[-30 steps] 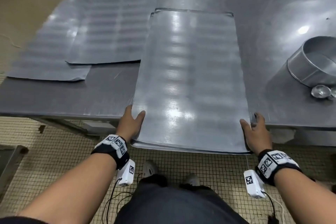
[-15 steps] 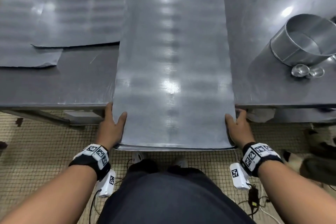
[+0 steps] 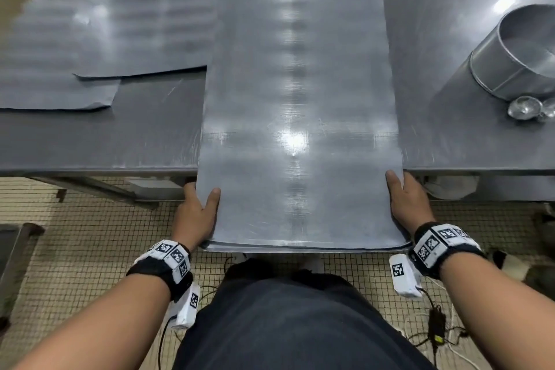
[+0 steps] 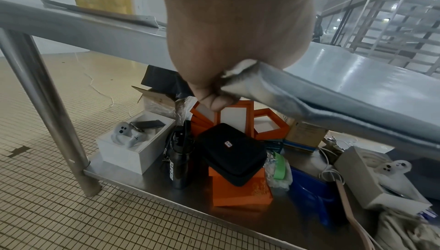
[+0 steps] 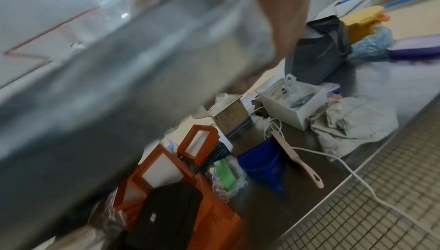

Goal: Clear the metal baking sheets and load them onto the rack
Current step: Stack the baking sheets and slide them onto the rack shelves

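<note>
Gripping the baking sheets [image 3: 297, 111] half off the desk [image 3: 99, 141], left hand [image 3: 196, 213] and right hand [image 3: 410, 204] each clamp a side; next, lift them to the rack

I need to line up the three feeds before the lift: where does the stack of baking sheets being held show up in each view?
Head: the stack of baking sheets fills the centre, its near end past the table edge, left hand and right hand gripping its sides.
Left wrist: its corner and edge run from centre to lower right.
Right wrist: a blurred grey band across the upper left.
Shared landmark: the orange boxes on the lower shelf, in both wrist views.
</note>
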Demonstrator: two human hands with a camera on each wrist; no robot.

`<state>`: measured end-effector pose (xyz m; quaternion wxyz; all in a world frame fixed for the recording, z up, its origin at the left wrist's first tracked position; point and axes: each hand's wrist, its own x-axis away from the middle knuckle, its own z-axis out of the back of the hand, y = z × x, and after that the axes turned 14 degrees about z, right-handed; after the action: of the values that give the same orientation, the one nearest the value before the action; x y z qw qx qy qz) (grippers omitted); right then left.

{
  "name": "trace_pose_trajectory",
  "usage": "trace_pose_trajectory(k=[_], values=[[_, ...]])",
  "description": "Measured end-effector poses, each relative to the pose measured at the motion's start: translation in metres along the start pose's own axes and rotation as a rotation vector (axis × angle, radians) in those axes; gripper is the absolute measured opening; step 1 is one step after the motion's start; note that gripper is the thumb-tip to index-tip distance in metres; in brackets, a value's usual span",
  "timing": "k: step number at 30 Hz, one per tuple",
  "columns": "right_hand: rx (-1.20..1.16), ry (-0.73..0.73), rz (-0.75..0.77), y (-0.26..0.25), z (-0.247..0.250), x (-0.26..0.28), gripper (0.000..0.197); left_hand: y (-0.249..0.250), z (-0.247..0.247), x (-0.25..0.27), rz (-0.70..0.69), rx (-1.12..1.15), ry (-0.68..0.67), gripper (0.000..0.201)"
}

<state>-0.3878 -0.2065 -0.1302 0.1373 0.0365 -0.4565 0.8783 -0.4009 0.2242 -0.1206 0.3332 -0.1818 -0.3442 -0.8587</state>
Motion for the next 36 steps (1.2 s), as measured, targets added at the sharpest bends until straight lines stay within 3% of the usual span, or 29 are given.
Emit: trace_pose_trajectory(k=[5,8,17,26,36], values=[[0.024,0.001,0.028,0.0,-0.003,0.001,0.048,0.008,0.012,-0.007,0.018,-0.011,-0.082,0.048],[0.038,-0.004,0.033,0.001,-0.005,0.002,0.049,0.021,0.02,-0.014,0.028,0.015,-0.087,0.057],[0.076,-0.009,-0.007,-0.001,-0.003,0.009,0.047,0.031,0.006,-0.024,-0.011,0.101,0.074,0.053],[0.029,-0.061,-0.025,0.012,0.006,0.018,0.035,0.007,-0.004,-0.004,-0.007,0.093,0.067,0.045],[0.084,-0.063,0.025,0.003,0.004,0.003,0.037,0.015,0.005,-0.014,-0.038,0.065,0.053,0.041]])
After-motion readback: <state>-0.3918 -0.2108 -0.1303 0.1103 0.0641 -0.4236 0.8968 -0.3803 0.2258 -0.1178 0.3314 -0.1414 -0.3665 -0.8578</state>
